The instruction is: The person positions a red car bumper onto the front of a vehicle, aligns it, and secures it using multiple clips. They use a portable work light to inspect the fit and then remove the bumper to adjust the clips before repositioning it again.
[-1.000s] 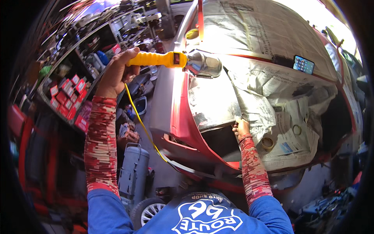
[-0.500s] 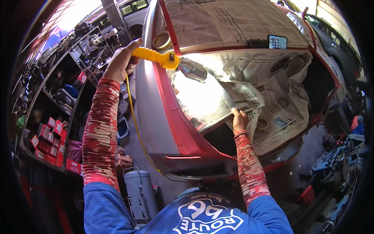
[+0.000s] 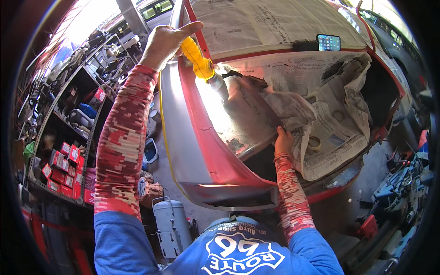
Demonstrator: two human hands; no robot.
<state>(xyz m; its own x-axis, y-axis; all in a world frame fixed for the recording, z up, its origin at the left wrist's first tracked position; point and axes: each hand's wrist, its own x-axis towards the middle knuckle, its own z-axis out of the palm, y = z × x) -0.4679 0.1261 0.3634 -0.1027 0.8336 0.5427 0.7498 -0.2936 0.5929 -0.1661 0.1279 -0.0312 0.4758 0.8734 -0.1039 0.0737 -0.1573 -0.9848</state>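
Note:
My left hand [image 3: 166, 42] is closed around the grip of a yellow work lamp [image 3: 201, 62]. The lit head points down into the rear opening of a car body [image 3: 201, 137] in grey and red. Its glare washes out part of a grey, worn panel [image 3: 250, 121] inside. At that panel's near right edge, my right hand [image 3: 284, 141] pinches with thumb and fingers; some fingers are hidden beneath. Crumpled newspaper [image 3: 339, 123] lies just right of this hand, with a roll of masking tape [image 3: 314, 143] on it.
A phone [image 3: 329, 42] with a lit screen rests at the top edge of the opening. Newspaper covers the roof area [image 3: 256, 23]. Shelves with red boxes [image 3: 66, 169] stand left, a grey metal canister [image 3: 172, 224] below. Tools and parts [image 3: 398, 192] crowd the right.
My left hand has moved up and right, turning the lamp steeper so the glare sits closer to the red edge. My right hand stays at the panel edge, its fingers slightly shifted.

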